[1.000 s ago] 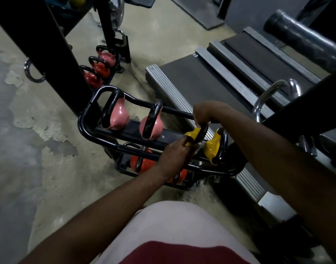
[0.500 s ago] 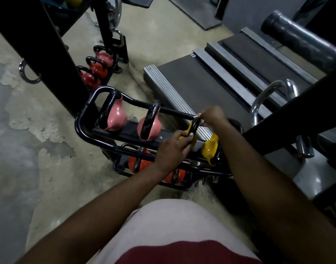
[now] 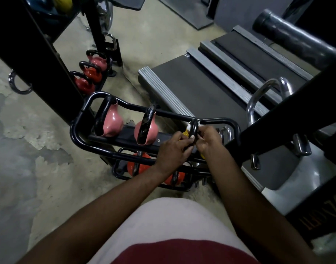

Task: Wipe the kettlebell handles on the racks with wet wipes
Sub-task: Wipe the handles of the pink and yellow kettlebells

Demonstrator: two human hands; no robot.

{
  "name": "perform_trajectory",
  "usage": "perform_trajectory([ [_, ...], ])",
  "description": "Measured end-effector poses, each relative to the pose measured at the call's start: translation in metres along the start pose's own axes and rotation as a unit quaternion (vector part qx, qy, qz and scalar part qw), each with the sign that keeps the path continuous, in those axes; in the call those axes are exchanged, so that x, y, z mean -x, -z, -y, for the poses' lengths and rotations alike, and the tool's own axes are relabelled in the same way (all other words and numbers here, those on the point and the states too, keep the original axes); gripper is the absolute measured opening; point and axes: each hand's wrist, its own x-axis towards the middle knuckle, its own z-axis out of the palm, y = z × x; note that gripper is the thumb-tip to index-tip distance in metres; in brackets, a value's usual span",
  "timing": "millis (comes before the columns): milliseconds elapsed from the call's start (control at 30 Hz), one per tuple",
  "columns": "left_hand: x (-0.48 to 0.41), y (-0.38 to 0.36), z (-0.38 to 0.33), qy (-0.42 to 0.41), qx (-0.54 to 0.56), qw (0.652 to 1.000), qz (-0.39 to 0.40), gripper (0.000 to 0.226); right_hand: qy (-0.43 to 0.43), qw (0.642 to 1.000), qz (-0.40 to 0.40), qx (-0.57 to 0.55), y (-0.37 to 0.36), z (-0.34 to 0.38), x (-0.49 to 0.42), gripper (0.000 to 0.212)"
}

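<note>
Gym with a patchy concrete floor; a treadmill runs to the upper right. At frame centre the left hand grips the lower part of the black handle of the yellow kettlebell, and the right hand pinches a white wipe round the handle's top. Judged best done with the left hand steadying the bell while the wipe travels the whole loop, both faces. The rack holds two pink kettlebells on the top tier left of the hands, and red kettlebells on the lower tier.
</note>
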Motion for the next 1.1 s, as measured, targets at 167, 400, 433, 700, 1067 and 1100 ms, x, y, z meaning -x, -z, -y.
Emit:
perform_trajectory([
  [167, -0.001, -0.001, 0.002, -0.017, -0.01, 1.0, 0.009, 0.032, 0.03, 0.999, -0.03, 0.022, -0.004, 0.012, -0.005, 0.029],
  [400, 0.0, -0.001, 0.006, -0.021, -0.007, 1.0, 0.007, 0.029, 0.127, 0.908, 0.018, 0.398, 0.004, 0.038, -0.003, 0.022],
  [433, 0.0, -0.002, 0.004, -0.017, -0.008, 1.0, 0.001, 0.03, 0.139, 0.854, 0.026, 0.501, -0.002, 0.046, -0.005, 0.021],
  [700, 0.008, -0.009, 0.0, -0.012, 0.014, 0.999, -0.031, 0.032, 0.096, 0.252, 0.147, 0.952, -0.089, 0.069, -0.034, 0.004],
  [1067, 0.012, -0.015, 0.002, -0.013, 0.01, 0.998, -0.061, 0.037, -0.014, 0.012, 0.141, 0.99, -0.12, 0.031, -0.046, 0.019],
  [1100, 0.013, -0.017, 0.002, -0.015, 0.016, 0.998, -0.066, 0.035, -0.055, 0.021, 0.161, 0.985, -0.122, 0.032, -0.048, 0.019],
])
